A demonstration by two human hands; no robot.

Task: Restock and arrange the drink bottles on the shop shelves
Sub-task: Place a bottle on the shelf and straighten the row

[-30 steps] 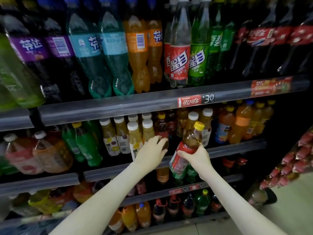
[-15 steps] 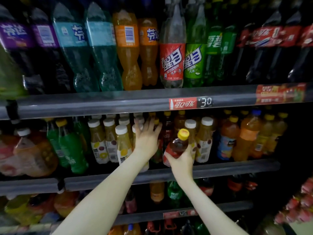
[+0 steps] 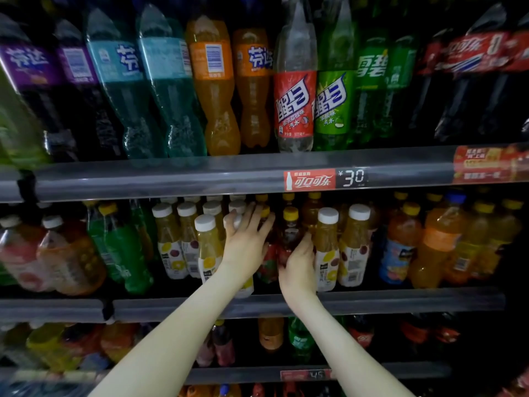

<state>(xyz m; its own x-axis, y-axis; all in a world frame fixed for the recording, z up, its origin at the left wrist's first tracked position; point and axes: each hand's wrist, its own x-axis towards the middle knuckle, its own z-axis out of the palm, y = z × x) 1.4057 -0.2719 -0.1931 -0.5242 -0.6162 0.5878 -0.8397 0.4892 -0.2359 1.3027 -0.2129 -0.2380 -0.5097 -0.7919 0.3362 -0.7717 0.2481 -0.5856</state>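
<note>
Little room flanks the yellow-capped bottle (image 3: 289,229) the right hand (image 3: 298,265) grips.

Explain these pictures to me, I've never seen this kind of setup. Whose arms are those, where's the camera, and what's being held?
There is no machine here. A person wears a wide-angle camera on the head, so you look forward and down along their own two arms. In front of them are shop shelves full of drinks. The upper shelf carries large soda bottles. The middle shelf carries smaller ones, among them white-capped juice bottles. The right hand grips a dark bottle with a yellow cap, upright in among that row. The left hand rests with spread fingers against the bottles beside it. The red tag on the upper rail is a price label.
</note>
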